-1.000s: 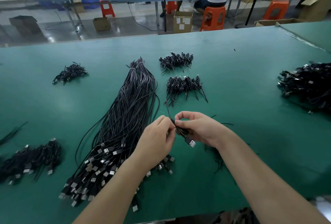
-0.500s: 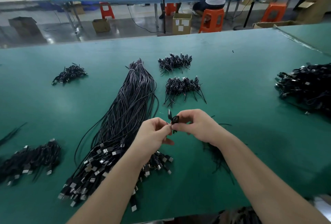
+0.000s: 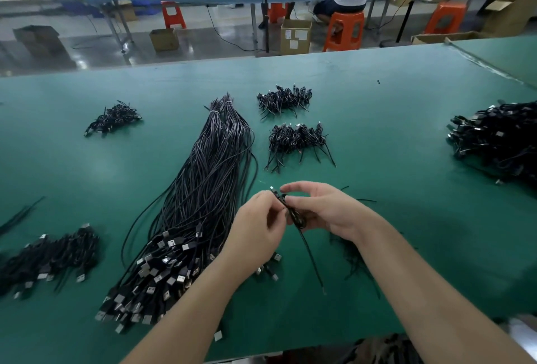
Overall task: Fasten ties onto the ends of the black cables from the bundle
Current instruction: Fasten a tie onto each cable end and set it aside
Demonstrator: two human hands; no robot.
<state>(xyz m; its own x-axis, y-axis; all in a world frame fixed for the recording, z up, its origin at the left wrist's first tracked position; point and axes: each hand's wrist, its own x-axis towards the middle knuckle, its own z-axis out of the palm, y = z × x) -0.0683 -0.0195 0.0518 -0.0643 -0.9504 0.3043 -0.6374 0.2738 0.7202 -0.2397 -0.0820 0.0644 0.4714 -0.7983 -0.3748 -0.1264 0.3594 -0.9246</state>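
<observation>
A long bundle of black cables [image 3: 209, 189] lies on the green table [image 3: 392, 131], its USB plug ends fanned out toward me. Just right of the bundle, both hands hold one coiled black cable [image 3: 295, 215] above the table. My left hand [image 3: 255, 233] pinches its upper part near a small tie end. My right hand [image 3: 325, 212] grips the coil, with thumb and forefinger arched over it. A loose tail of this cable hangs down toward the table. Loose black ties [image 3: 353, 256] lie under my right forearm.
Small piles of coiled cables lie at the back [image 3: 283, 99], centre [image 3: 296, 139] and left [image 3: 113, 118]. Bigger heaps sit at the right edge [image 3: 499, 139] and near left [image 3: 49, 259]. Beyond the table a person sits on an orange stool [image 3: 344, 29].
The hands have stayed together right of the bundle. The cable in them has been turned, and a long tail now hangs down from the coil.
</observation>
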